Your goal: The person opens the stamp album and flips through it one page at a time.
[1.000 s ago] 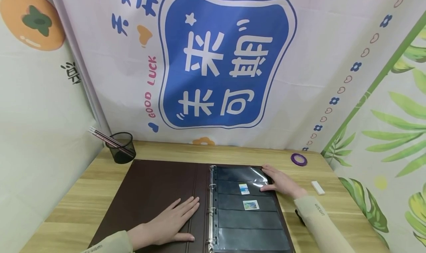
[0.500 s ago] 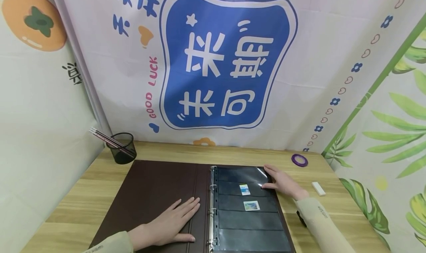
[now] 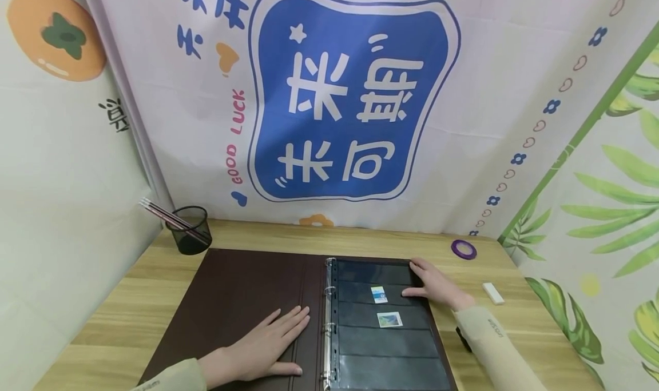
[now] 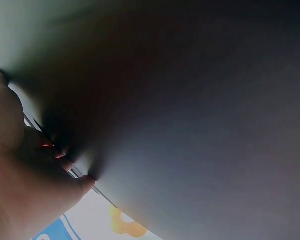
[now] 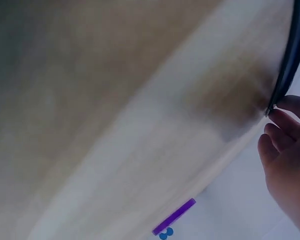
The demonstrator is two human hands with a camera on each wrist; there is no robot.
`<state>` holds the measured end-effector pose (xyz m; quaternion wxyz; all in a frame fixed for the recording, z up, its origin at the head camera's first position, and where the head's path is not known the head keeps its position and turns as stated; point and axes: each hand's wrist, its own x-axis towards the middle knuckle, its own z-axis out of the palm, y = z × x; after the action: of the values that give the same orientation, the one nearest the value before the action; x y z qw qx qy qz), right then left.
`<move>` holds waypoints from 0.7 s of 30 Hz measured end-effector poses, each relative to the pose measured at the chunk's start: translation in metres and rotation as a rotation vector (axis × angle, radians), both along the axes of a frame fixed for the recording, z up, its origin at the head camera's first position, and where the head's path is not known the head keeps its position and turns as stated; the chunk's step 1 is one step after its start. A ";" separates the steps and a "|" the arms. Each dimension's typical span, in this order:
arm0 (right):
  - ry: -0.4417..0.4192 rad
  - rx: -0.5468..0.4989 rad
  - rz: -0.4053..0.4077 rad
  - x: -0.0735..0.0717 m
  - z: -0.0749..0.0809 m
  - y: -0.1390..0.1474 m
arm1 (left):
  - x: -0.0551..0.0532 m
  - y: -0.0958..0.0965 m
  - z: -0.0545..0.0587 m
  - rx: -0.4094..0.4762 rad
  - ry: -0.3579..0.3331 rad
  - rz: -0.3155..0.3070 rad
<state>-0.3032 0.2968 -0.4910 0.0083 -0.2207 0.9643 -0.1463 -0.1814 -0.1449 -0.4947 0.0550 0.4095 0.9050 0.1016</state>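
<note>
A dark brown ring-binder stamp album (image 3: 242,288) lies spread on the table. My left hand (image 3: 268,345) rests flat on its bare left cover, fingers spread toward the metal rings (image 3: 327,325). On the right side is a black stamp page (image 3: 386,340) with horizontal pocket strips. Two small stamps sit in it: a blue-and-white one (image 3: 378,294) and a green-blue one (image 3: 389,320) in the strip below. My right hand (image 3: 437,285) rests at the page's upper right edge, thumb lying over the page. In the right wrist view its fingertips (image 5: 274,114) touch the album's dark edge.
A black mesh pen cup (image 3: 191,231) with several pencils stands at the back left. A purple tape roll (image 3: 464,249) and a white eraser-like block (image 3: 492,293) lie to the right of the album. A printed cloth (image 3: 484,122) hangs behind the table.
My right hand has shifted very slightly at the page edge, and the bright glare on the top strips has faded. The left hand and both stamps keep their places.
</note>
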 end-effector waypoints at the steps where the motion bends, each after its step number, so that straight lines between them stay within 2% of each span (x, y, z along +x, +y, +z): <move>1: 0.001 -0.004 -0.002 0.000 0.000 0.000 | 0.000 0.000 0.000 -0.003 0.002 0.001; 9: 0.048 -0.021 -0.007 0.000 -0.003 -0.001 | 0.001 0.000 0.001 0.000 0.005 0.006; 17: 0.142 -0.007 0.033 0.000 -0.001 -0.001 | 0.001 0.001 0.002 -0.007 -0.008 0.017; 21: 0.060 -0.054 0.005 -0.001 0.003 -0.001 | 0.001 0.001 0.002 -0.009 -0.014 0.016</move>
<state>-0.3041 0.2954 -0.4884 -0.0261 -0.2276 0.9592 -0.1655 -0.1807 -0.1437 -0.4930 0.0625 0.4012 0.9082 0.1012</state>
